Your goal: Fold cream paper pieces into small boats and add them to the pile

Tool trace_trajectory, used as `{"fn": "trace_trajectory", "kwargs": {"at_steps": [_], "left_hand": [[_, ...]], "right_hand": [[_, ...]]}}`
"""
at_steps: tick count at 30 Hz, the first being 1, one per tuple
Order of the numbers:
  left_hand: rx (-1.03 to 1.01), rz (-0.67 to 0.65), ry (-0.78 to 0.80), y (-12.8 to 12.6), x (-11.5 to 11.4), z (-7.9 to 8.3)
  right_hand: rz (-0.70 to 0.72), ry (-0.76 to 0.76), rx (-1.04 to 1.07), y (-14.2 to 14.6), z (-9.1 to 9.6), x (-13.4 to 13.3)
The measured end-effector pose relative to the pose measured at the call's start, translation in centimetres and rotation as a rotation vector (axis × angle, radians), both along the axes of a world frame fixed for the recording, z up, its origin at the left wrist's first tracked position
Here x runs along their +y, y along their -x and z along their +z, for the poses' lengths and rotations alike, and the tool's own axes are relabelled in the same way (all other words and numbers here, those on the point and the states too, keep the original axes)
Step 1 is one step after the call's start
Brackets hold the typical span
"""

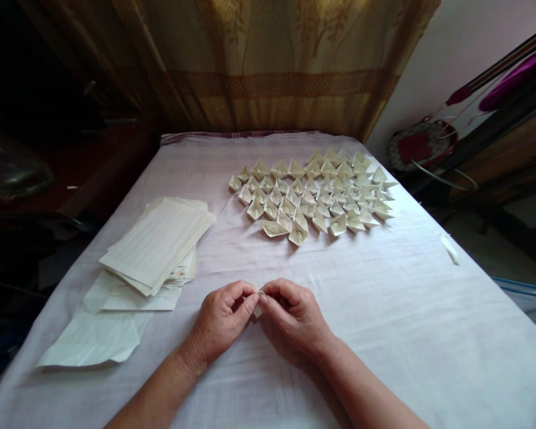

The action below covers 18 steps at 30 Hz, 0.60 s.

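Left hand (226, 313) and right hand (296, 311) pinch a paper piece (258, 309), apparently mid-fold; the next move likely calls for careful creasing. Paper boats (311, 186) stand toward the sheet's (406, 322) far-right corner.

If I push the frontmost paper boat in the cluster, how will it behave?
The frontmost paper boat is probably very light and easily slid, being thin folded paper. Its hollow, open shape would likely crush under a hard pinch. Pushed backward, it may jostle the neighbouring boats crowded close behind.
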<state>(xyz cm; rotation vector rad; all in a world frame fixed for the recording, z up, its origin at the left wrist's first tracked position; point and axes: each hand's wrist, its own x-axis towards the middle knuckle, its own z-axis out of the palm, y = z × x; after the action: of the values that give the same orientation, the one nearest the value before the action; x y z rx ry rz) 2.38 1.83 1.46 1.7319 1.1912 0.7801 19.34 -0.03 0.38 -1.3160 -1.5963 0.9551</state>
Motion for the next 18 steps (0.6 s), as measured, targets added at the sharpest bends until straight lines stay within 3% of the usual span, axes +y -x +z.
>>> {"fn": "trace_trajectory", "kwargs": {"at_steps": [12, 18], "left_hand": [[-0.122, 0.086, 0.060, -0.22, -0.35, -0.23], [-0.154, 0.186, 0.061, -0.27, -0.28, -0.23]], "right_hand": [[-0.008, -0.047, 0.026, -0.06, 0.10, 0.04], [-0.047, 0.011, 0.073, -0.36, -0.15, 0.12]]}}
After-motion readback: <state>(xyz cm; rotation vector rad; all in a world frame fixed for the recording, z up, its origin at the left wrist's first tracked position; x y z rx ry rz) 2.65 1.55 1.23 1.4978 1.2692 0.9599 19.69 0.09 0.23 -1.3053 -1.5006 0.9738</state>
